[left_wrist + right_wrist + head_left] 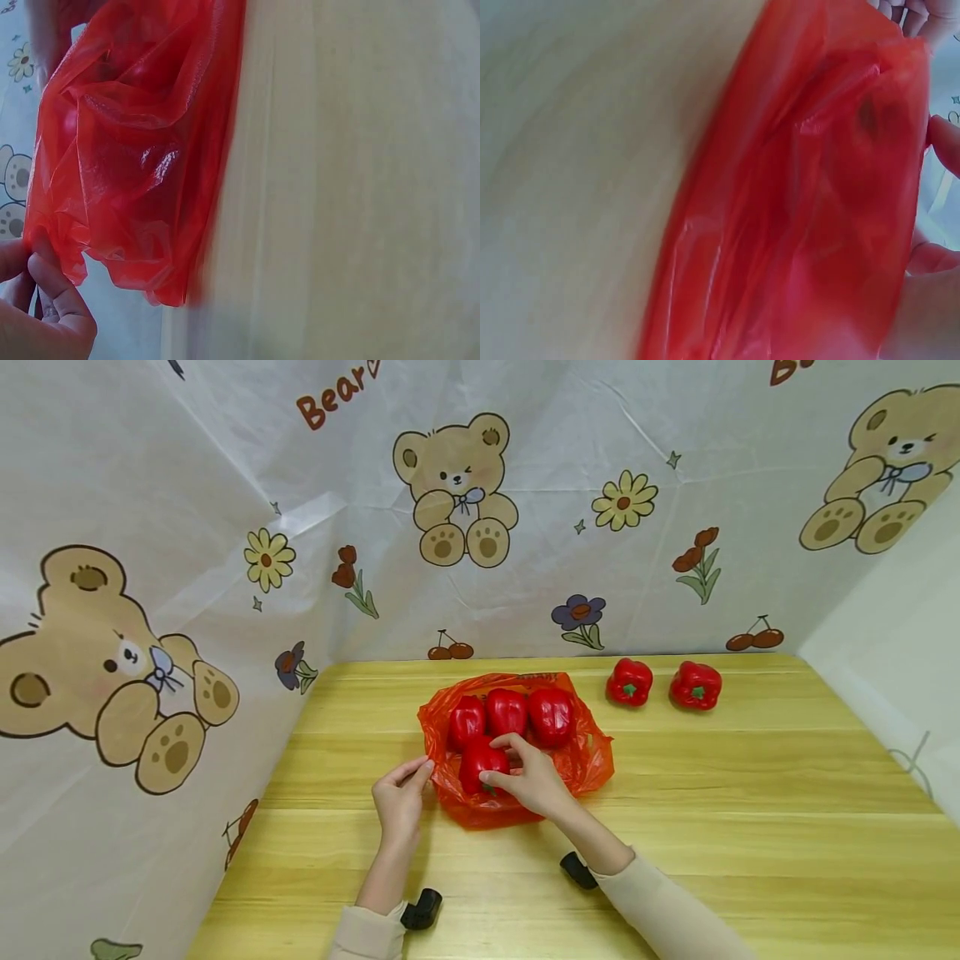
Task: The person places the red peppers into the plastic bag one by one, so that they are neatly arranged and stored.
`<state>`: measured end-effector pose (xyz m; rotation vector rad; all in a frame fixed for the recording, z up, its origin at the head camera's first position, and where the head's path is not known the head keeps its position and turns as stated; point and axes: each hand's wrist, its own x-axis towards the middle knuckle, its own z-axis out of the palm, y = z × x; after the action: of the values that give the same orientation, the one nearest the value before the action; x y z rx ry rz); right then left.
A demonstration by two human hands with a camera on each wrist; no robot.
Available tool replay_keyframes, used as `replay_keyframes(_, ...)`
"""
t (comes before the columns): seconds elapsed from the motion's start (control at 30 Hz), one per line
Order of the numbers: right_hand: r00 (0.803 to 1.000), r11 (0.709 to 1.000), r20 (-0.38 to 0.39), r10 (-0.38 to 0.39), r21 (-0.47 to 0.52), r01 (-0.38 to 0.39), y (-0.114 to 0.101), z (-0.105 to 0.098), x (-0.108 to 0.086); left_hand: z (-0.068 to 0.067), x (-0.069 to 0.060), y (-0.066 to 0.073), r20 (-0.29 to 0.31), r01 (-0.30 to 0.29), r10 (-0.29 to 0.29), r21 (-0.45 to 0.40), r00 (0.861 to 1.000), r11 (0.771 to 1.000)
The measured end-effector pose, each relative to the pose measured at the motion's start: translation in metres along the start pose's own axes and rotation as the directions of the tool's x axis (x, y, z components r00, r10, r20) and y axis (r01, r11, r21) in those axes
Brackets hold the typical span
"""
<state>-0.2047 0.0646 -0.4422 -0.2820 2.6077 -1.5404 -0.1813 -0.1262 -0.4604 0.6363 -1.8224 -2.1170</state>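
Note:
A red plastic bag lies spread open on the table with several red bell peppers inside, among them one at the back middle. My left hand pinches the bag's left rim between thumb and fingers; the left wrist view shows this pinch up close. Over the bag, my right hand holds the front bell pepper between thumb and fingers. In the right wrist view the bag's side hides that pepper and part of the right hand.
Two more red bell peppers, one nearer the bag and one farther right, sit at the back of the wooden table. A bear-patterned cloth hangs behind the table and along its left side.

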Motion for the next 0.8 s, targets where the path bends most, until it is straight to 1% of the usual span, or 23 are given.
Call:
replay_keyframes(0.13, 1.000, 0.999, -0.003, -0.029, -0.025, 0.029, 0.000, 0.005, 0.000, 0.001, 0.000, -0.001, -0.001, -0.006, 0.006, 0.009, 1.000, 1.000)
replay_keyframes(0.3, 0.999, 0.997, 0.018, -0.050, -0.055, 0.051, 0.002, 0.011, 0.001, 0.001, 0.001, -0.002, 0.002, 0.000, 0.000, 0.006, 1.000, 1.000)
replay_keyframes(0.5, 0.997, 0.997, 0.033, -0.065, -0.042, 0.066, 0.001, 0.017, 0.003, 0.001, 0.002, -0.002, 0.001, 0.007, -0.007, 0.006, 1.000, 1.000)
replay_keyframes(0.63, 0.993, 0.995, 0.078, -0.093, -0.030, 0.096, 0.001, 0.020, 0.003, 0.001, 0.001, -0.001, -0.001, 0.000, 0.000, -0.005, 1.000, 1.000)
replay_keyframes(0.8, 0.984, 0.994, 0.147, -0.101, -0.029, 0.107, -0.001, 0.016, 0.002, 0.001, 0.001, 0.000, -0.005, 0.007, -0.007, 0.006, 1.000, 1.000)
